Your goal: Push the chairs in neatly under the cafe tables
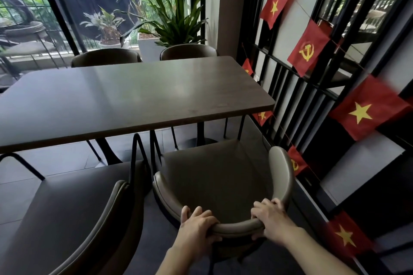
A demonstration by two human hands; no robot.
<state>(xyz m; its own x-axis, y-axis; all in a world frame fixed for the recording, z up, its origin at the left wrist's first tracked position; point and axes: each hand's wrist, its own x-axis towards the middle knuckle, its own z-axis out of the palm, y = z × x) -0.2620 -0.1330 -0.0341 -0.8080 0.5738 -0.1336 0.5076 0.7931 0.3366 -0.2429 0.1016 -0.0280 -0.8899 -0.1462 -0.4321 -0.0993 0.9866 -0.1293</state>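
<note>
Cafe corner, window wall behind. Your left hand (pixel 196 225) and right hand (pixel 271 216) both clamp the chair (pixel 214 174) backrest, bottom centre. Seat front sits just short of the table (pixel 134 94) edge; second chair (pixel 73 214) lower left.

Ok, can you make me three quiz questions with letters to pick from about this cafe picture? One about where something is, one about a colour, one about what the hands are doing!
1. Where is the potted plant?
A. Beyond the table's far side
B. On the table
C. On a chair seat

2. What colour are the flags?
A. Blue
B. Red with yellow
C. Green

3. What are the hands doing?
A. Hanging free
B. Resting on the table
C. Gripping a chair's backrest

Answers:
1 A: it rises behind the table.
2 B: red cloth, yellow symbols.
3 C: left hand and right hand both wrap the near chair backrest.
</note>
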